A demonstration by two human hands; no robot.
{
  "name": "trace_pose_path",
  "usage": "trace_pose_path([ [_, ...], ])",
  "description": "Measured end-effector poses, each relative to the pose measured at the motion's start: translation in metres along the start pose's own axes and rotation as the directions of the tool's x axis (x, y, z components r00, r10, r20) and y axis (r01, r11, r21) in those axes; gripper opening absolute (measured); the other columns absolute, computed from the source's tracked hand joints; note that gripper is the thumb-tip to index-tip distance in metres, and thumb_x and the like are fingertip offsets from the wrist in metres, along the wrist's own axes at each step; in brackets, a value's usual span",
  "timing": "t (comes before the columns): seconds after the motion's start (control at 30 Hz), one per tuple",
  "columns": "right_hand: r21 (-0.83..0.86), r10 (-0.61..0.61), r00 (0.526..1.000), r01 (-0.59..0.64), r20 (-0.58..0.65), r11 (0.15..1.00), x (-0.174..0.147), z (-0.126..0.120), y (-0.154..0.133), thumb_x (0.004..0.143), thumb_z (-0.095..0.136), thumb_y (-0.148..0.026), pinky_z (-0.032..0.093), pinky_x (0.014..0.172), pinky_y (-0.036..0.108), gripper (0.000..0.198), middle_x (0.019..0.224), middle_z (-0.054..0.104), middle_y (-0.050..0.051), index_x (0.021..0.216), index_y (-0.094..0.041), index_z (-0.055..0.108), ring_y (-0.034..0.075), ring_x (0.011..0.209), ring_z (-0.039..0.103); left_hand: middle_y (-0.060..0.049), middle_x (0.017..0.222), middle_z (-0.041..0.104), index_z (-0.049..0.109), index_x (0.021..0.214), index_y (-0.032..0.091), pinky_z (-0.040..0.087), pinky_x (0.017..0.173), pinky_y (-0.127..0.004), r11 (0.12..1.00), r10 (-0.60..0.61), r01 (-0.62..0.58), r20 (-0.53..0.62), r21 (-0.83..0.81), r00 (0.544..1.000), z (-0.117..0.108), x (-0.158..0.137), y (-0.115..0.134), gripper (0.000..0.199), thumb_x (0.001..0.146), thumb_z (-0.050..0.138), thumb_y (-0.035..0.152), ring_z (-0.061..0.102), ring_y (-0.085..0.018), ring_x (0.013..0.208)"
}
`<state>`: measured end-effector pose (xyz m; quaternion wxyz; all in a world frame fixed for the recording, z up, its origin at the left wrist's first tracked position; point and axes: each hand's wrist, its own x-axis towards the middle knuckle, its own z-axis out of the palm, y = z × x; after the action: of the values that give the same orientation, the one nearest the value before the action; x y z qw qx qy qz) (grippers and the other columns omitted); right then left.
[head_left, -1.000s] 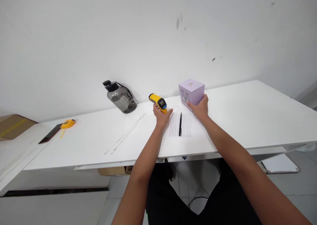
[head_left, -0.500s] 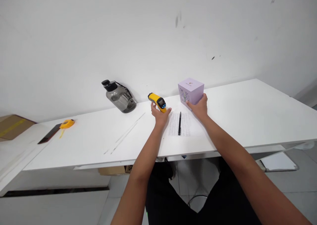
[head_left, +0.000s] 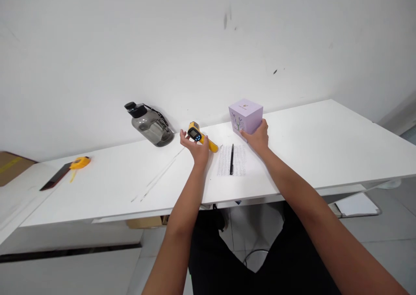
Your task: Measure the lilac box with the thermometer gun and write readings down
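A yellow and black infrared thermometer (head_left: 212,145) rests in my left hand (head_left: 197,151), between the thumb and the curled fingers. Its small screen and blue buttons face me, and its handle slants down to the right over the desk. My right hand (head_left: 259,137) grips the lower right corner of a lilac box (head_left: 252,121) with a printed floral front, which stands on the desk near the wall. Between my two hands lies a sheet of paper (head_left: 223,165) covered with writing, and a black pen (head_left: 232,160) lies lengthwise on it.
A grey see-through water bottle (head_left: 152,128) with a black lid stands by the wall, left of my left hand. Farther left on the white desk (head_left: 312,156) are an orange tape measure (head_left: 80,162) and a dark flat object (head_left: 56,176). A cardboard box (head_left: 13,167) sits at the left edge.
My left hand has turned the thermometer, so its head now points up-left and its handle swings out to the right. My right hand stays on the lilac box. The whole view has shifted slightly.
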<state>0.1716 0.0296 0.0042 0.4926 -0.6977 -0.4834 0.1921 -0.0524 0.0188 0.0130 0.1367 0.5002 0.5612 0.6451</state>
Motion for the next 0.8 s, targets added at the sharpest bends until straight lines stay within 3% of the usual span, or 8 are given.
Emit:
trace_pose_path([
  [0.1,0.005,0.002,1.0,-0.002,0.0,1.0,0.0,0.0,0.0,0.063,0.074,-0.056,0.043,0.108,0.054,0.1,0.146,0.044,0.021,0.143,-0.021,0.026,0.039,0.134,0.049,-0.015,0.152,0.027,0.021,0.149,0.028,0.049,0.109,-0.037,0.994,-0.072,0.07,-0.024,-0.081,0.997,0.002,0.003,-0.005,0.091,0.074,0.071,0.016,0.042,-0.026,0.142],
  [0.27,-0.003,0.0,1.0,0.001,0.005,1.0,-0.001,0.0,0.0,0.063,0.073,-0.056,0.043,0.108,0.054,0.101,0.148,0.042,0.023,0.144,-0.019,0.025,0.038,0.136,0.047,-0.014,0.153,0.028,0.025,0.144,0.027,0.049,0.108,-0.034,0.99,-0.059,0.058,-0.003,-0.128,0.998,0.006,0.003,-0.01,0.085,0.073,0.07,0.013,0.044,-0.024,0.14],
  [0.5,-0.009,-0.001,1.0,0.001,0.004,1.0,-0.001,-0.001,-0.001,0.064,0.075,-0.054,0.042,0.11,0.054,0.099,0.15,0.041,0.023,0.143,-0.019,0.025,0.038,0.137,0.047,-0.011,0.143,0.037,0.033,0.135,0.026,0.043,0.114,-0.036,0.949,-0.31,0.307,-0.028,-0.074,0.95,0.005,0.014,-0.03,0.075,0.073,0.073,0.014,0.049,-0.02,0.134],
  [0.7,-0.02,0.003,1.0,-0.003,0.009,1.0,0.0,-0.001,0.0,0.064,0.076,-0.055,0.044,0.107,0.052,0.1,0.15,0.04,0.023,0.144,-0.021,0.025,0.038,0.138,0.046,-0.009,0.139,0.04,0.039,0.128,0.027,0.045,0.11,-0.033,0.926,-0.369,0.365,-0.03,-0.099,0.929,0.008,0.02,-0.045,0.067,0.073,0.076,0.018,0.053,-0.016,0.127],
  [0.8,-0.017,-0.014,1.0,0.014,0.011,1.0,0.0,-0.001,0.002,0.066,0.076,-0.055,0.044,0.107,0.054,0.1,0.151,0.04,0.023,0.145,-0.02,0.025,0.038,0.137,0.046,-0.01,0.14,0.04,0.04,0.127,0.026,0.043,0.112,-0.034,0.939,-0.339,0.337,-0.032,-0.068,0.94,0.008,0.018,-0.046,0.064,0.074,0.075,0.017,0.051,-0.017,0.128],
])
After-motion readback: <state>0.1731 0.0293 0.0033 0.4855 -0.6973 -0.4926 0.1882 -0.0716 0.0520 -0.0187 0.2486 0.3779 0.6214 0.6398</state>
